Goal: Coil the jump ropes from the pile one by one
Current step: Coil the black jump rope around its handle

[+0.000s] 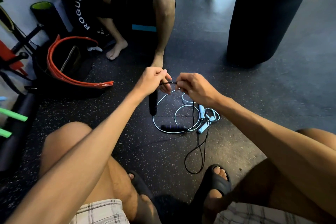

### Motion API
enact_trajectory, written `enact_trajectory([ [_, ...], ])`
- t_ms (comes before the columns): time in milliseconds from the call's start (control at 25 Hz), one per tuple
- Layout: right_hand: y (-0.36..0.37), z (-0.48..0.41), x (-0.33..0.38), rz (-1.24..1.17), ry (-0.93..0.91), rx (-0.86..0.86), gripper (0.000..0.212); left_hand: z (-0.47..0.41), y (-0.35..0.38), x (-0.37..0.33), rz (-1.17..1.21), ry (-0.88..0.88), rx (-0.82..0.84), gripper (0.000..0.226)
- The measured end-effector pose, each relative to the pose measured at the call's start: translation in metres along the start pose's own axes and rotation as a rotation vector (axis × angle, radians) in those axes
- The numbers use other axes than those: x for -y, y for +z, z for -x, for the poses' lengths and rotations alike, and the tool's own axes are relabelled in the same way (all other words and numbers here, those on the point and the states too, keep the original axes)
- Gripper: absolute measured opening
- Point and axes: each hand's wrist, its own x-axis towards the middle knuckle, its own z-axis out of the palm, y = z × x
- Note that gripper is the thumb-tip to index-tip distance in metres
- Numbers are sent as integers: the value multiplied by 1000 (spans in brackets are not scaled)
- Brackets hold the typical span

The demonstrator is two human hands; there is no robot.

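Thin black cord jump rope (193,114): pinched taut between left hand (151,78) and right hand (193,87), both closed; black handle (153,103) hung at six o'clock, apparently from the left.

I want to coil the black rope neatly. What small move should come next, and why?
Probably the right hand should draw up more black rope and lay a loop into the left hand, since most cord hangs slack to the floor.

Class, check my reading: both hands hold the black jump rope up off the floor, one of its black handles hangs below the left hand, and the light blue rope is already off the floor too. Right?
Not quite. The head view shows the light blue rope lying loose on the floor. The rest holds: left hand and right hand hold the black jump rope, its black handle hanging below the left.
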Motion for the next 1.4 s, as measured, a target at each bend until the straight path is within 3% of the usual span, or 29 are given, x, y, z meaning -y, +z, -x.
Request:
enact_trajectory([
  [200, -15, -6, -5, 3, 47, -227, 21, 11, 6, -8, 153, -49, 216, 33],
  [400, -14, -7, -15, -14, 163, -305, 23, 14, 6, -13, 454, -114, 337, 38],
  [520, -10, -7, -19, -118, 259, -291, 29, 12, 7, -13, 601, -131, 329, 35],
  [800, 18, 3, -38, -331, 500, 68, 44, 4, 1, -10, 953, -141, 200, 33],
  [1000, 40, 25, -51, -182, 581, 433, 22, -5, -7, -10, 1157, -118, -70, 31],
  [1160, 50, 32, -51, -87, 485, 517, 17, -10, -9, -2, 1021, -84, -316, 29],
  [1280, 51, 30, -44, -205, 445, 441, 24, -11, -7, 4, 664, 13, -413, 27],
  [1400, 47, 25, -35, -151, 305, 377, 24, -12, -6, 8, 365, 78, -429, 27],
])
